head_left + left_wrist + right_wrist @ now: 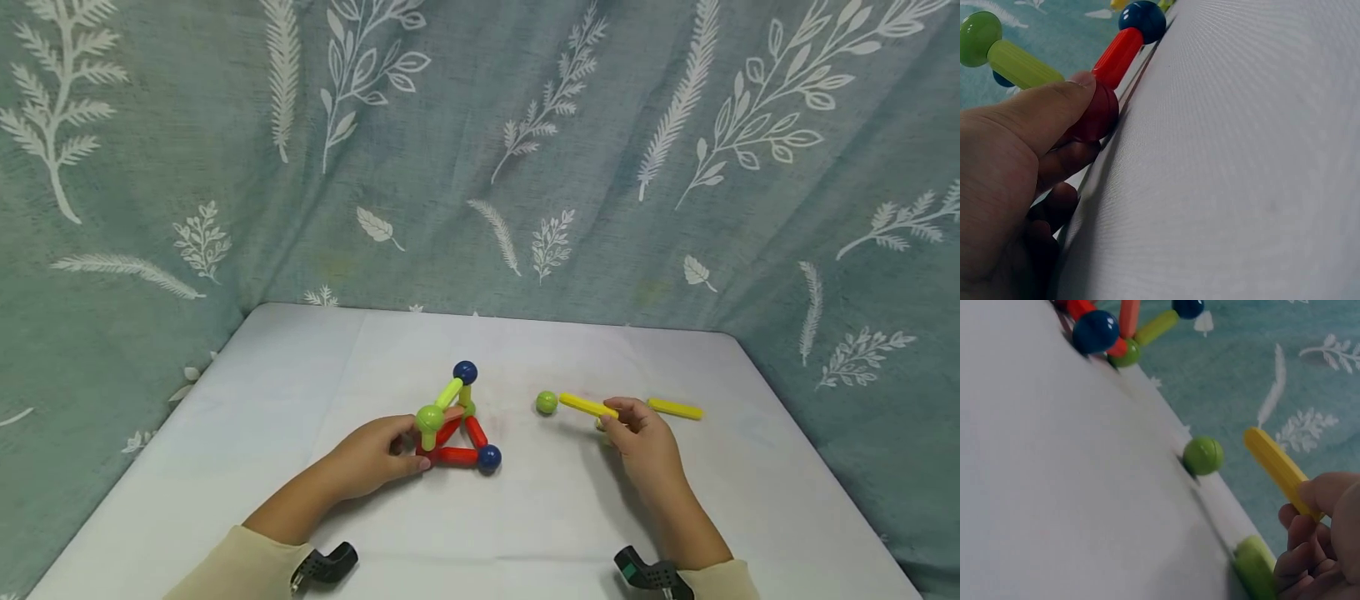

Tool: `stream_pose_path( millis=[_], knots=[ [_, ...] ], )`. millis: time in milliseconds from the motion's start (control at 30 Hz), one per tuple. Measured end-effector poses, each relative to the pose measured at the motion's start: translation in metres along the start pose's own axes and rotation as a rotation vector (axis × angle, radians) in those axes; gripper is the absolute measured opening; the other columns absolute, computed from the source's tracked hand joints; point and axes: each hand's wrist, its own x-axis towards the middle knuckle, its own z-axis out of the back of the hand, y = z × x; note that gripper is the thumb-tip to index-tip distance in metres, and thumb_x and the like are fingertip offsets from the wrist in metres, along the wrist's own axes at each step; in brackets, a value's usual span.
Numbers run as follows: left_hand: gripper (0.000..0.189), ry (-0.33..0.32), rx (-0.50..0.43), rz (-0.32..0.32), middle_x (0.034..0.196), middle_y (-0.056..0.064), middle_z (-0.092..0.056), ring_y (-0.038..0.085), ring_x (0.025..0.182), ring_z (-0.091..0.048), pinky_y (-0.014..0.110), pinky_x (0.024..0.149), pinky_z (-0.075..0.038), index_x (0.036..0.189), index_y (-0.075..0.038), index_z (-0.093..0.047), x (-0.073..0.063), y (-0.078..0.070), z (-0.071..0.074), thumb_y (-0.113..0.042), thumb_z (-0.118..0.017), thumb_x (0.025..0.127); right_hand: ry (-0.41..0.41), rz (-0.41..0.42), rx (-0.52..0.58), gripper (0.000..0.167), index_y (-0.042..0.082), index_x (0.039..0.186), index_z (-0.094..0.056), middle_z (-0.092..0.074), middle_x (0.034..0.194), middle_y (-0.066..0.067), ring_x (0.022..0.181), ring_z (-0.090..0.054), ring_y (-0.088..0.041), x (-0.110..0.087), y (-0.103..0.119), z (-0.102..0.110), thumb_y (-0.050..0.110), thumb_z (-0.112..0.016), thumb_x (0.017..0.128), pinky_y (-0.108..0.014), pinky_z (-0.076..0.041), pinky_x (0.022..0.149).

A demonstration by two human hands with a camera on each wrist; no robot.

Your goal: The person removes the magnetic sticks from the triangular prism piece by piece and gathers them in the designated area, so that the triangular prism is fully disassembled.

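Note:
My left hand [367,460] grips a construction of toy balls and rods by a dark red ball [1099,115] at its near-left corner, thumb on the ball. Red rods [456,456] form its base, with a blue ball [489,457] at the right corner. Light green rods [449,392] join a raised green ball [430,418] to a blue ball [465,372] at the top. My right hand [647,446] pinches one end of a yellow rod [587,406], held above the table. Its free end points left, over a loose green ball [1203,455].
A second yellow rod [675,408] lies on the white table [525,517], behind and right of my right hand. Partly hidden under that hand is a light green piece [1252,565]. Patterned cloth [480,167] hangs behind the table's far edge.

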Motion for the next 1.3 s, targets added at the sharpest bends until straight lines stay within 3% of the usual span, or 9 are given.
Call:
stream_pose_path(
  millis=[300,567,767,900,1033,1300],
  knots=[
    [0.03,0.001,-0.012,-0.01,0.094,-0.012,-0.062,0.014,0.084,-0.054,0.033,0.071,-0.045,0.109,-0.035,-0.065,-0.004,-0.002,0.003,-0.042,-0.085,0.087,-0.052,-0.04,-0.019,0.036,0.014,0.136,-0.06,-0.051,0.126,-0.01,0.098,-0.056,-0.023,0.007,-0.01,0.019,0.026,-0.068,0.104,-0.026,-0.054,0.073],
    [0.029,0.0,-0.003,-0.006,0.087,-0.009,-0.059,0.014,0.082,-0.054,0.033,0.07,-0.044,0.106,-0.033,-0.065,-0.003,-0.003,0.003,-0.042,-0.085,0.087,-0.097,0.008,-0.09,0.035,0.014,0.139,-0.061,-0.056,0.129,-0.011,0.103,-0.057,-0.023,0.011,-0.021,0.038,0.026,-0.064,0.106,-0.021,-0.053,0.074],
    [0.029,0.006,-0.005,-0.003,0.086,-0.008,-0.059,0.014,0.082,-0.054,0.033,0.07,-0.044,0.105,-0.034,-0.064,-0.003,-0.001,0.003,-0.044,-0.084,0.087,-0.122,-0.012,-0.129,0.038,0.014,0.141,-0.06,-0.058,0.139,-0.015,0.11,-0.059,-0.025,0.017,-0.034,0.051,0.03,-0.063,0.107,-0.02,-0.054,0.074],
    [0.029,0.004,-0.001,-0.001,0.086,-0.008,-0.059,0.014,0.082,-0.054,0.033,0.07,-0.044,0.105,-0.034,-0.064,-0.003,-0.002,0.004,-0.044,-0.084,0.087,-0.114,-0.044,-0.136,0.04,0.014,0.143,-0.057,-0.056,0.142,-0.017,0.107,-0.059,-0.025,0.02,-0.043,0.062,0.032,-0.061,0.108,-0.021,-0.054,0.072],
    [0.028,0.004,0.001,0.004,0.085,-0.008,-0.059,0.015,0.081,-0.054,0.033,0.07,-0.044,0.105,-0.034,-0.064,-0.003,-0.003,0.004,-0.043,-0.085,0.087,-0.097,-0.074,-0.131,0.041,0.012,0.145,-0.055,-0.057,0.134,-0.016,0.095,-0.057,-0.022,0.024,-0.05,0.073,0.031,-0.059,0.108,-0.024,-0.053,0.068],
    [0.028,0.003,0.005,-0.003,0.087,-0.009,-0.059,0.014,0.082,-0.053,0.033,0.07,-0.044,0.105,-0.034,-0.065,-0.003,-0.003,0.002,-0.042,-0.085,0.087,-0.109,-0.135,-0.13,0.042,0.01,0.146,-0.053,-0.057,0.13,-0.016,0.093,-0.058,-0.022,0.03,-0.06,0.086,0.029,-0.059,0.108,-0.025,-0.053,0.066]
  ],
)
